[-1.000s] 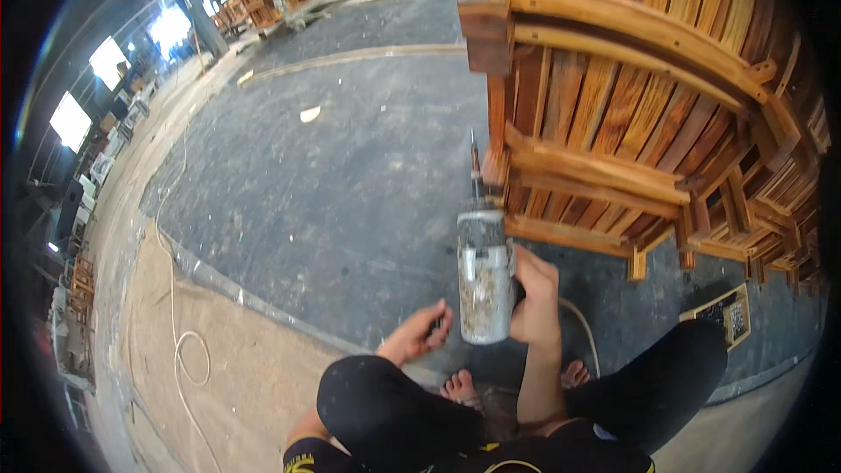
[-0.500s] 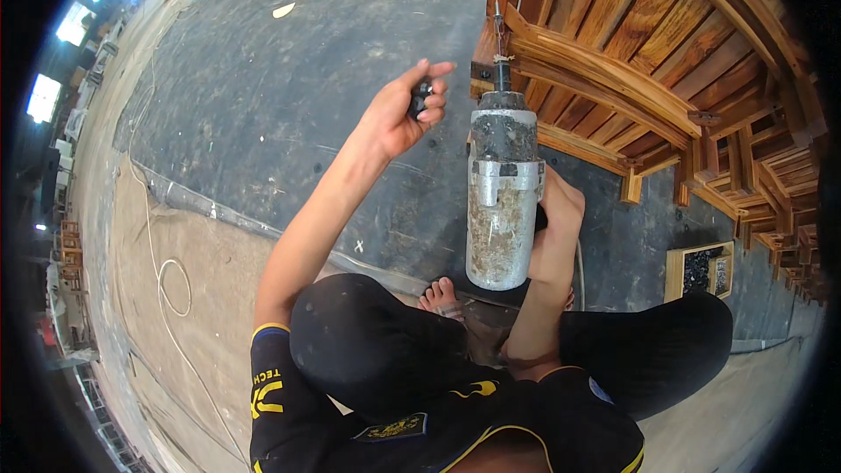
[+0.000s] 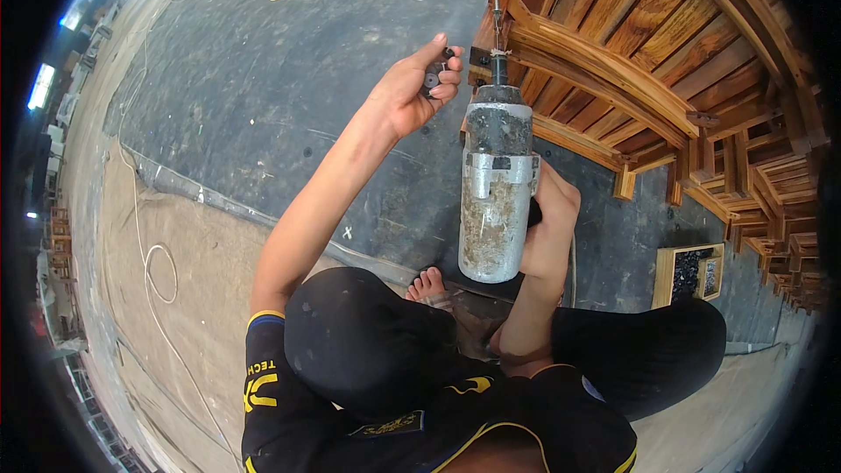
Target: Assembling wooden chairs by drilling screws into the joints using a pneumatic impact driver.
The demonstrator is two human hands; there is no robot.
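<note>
My right hand (image 3: pixel 552 215) grips a worn silver-grey power driver (image 3: pixel 496 201) from its right side. The handle is mostly hidden behind the body. A slim metal bit (image 3: pixel 498 22) points away from me, beside the leg end of a slatted wooden piece of furniture (image 3: pixel 604 48). My left hand (image 3: pixel 407 96) is closed around several small dark round pieces (image 3: pixel 432 79), apparently feet or caps, one with a screw or nail sticking out. Its thumb and fingertips are close to a dark plate (image 3: pixel 479 61) on the wooden leg, without clear contact.
At the right, an open wooden box (image 3: pixel 667 276) holds many small dark pieces. More wooden furniture (image 3: pixel 771 201) curves off along the right. A pale cable (image 3: pixel 162 276) loops across the brown sheet at left. My bare foot (image 3: pixel 427 285) rests below the driver.
My left hand has moved slightly right and up, toward the wooden leg, and its fingers have shifted around the dark pieces. The driver stays in my right hand, nearly in place.
</note>
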